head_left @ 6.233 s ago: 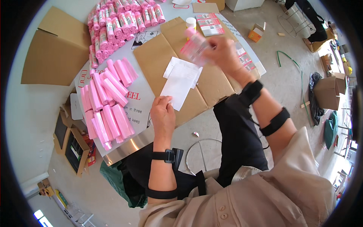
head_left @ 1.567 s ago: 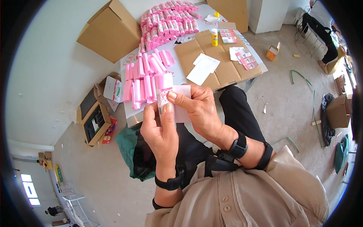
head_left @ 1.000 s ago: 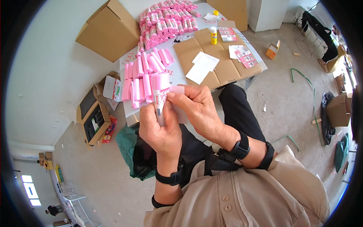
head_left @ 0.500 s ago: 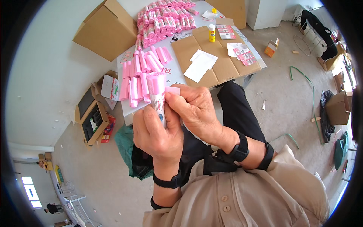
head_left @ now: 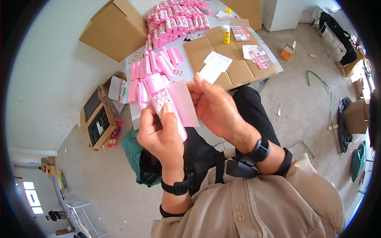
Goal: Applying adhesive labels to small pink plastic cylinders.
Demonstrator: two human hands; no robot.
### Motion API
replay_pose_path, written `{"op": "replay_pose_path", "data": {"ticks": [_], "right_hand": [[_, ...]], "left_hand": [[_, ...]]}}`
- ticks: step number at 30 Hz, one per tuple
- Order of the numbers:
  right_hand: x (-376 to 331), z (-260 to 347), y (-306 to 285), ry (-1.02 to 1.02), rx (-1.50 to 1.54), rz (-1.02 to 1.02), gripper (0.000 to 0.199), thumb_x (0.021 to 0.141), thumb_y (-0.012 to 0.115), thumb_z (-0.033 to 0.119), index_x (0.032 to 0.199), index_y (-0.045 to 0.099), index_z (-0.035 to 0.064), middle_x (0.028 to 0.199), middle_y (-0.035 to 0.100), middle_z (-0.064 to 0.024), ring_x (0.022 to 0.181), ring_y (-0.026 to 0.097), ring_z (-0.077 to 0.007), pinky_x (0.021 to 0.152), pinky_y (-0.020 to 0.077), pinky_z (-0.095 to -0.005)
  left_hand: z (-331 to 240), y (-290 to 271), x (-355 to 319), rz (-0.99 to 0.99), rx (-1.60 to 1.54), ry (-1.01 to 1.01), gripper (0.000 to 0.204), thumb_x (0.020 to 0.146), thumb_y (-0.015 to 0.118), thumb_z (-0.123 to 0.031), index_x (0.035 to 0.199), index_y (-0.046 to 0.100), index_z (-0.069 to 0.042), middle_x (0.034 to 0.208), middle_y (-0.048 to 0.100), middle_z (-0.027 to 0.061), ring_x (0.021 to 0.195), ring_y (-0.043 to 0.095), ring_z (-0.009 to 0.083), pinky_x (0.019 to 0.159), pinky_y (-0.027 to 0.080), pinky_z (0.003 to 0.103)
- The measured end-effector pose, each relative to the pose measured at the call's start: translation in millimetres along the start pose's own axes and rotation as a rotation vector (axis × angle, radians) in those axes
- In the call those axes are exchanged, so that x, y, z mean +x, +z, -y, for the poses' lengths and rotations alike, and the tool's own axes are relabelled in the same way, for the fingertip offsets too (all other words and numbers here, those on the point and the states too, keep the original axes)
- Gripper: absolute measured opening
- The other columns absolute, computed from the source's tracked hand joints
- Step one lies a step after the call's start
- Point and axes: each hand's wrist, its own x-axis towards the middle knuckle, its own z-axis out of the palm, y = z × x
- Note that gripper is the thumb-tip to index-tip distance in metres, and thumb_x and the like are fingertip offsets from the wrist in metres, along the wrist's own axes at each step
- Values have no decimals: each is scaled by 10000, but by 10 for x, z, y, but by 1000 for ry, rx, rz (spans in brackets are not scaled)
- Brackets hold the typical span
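A pink roll, apparently of thin plastic bags, leans tilted in my left hand (head_left: 162, 133), which is closed around it with the thumb pressing on its printed label (head_left: 160, 97). The label's loose end, a pale flap (head_left: 183, 104), stands out from the roll's right side. Beside the flap's edge is my right hand (head_left: 216, 103), thumb raised and fingers apart; its fingertips are partly behind the flap, so contact is unclear. Just beyond my left hand, several unlabelled pink rolls (head_left: 152, 63) lie on the table (head_left: 190, 79).
Many labelled pink rolls (head_left: 174, 23) are piled at the table's far side. A flattened cardboard sheet (head_left: 194, 51) bears a glue stick (head_left: 226, 35), white paper (head_left: 216, 67) and printed labels (head_left: 260, 57). A large carton (head_left: 115, 31) stands left; an open box (head_left: 97, 123) sits on the floor.
My right hand has let go of the label's end and drawn back right, its thumb lifting. The roll has turned in my left hand, showing the label's patterned side and wider flap.
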Motion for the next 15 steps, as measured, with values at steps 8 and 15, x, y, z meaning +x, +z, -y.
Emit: {"op": "replay_pose_path", "data": {"ticks": [8,15], "right_hand": [[-45,-263,176,105,73,10,491,981,437,457,1161,584,25,1080,621,-64,959,567,-128,891,457,-306],[-12,-290,236,-26,-7,92,546,976,421,491,1144,595,1,1055,625,-74,951,568,-120,864,470,-285]], "left_hand": [[-78,54,-67,63,-325,-211,159,906,574,-117,927,626,31,876,624,20,790,537,59,743,436,224],[-83,44,-88,123,-501,-240,224,925,556,-154,1026,639,27,957,628,19,874,575,86,813,447,249]]}}
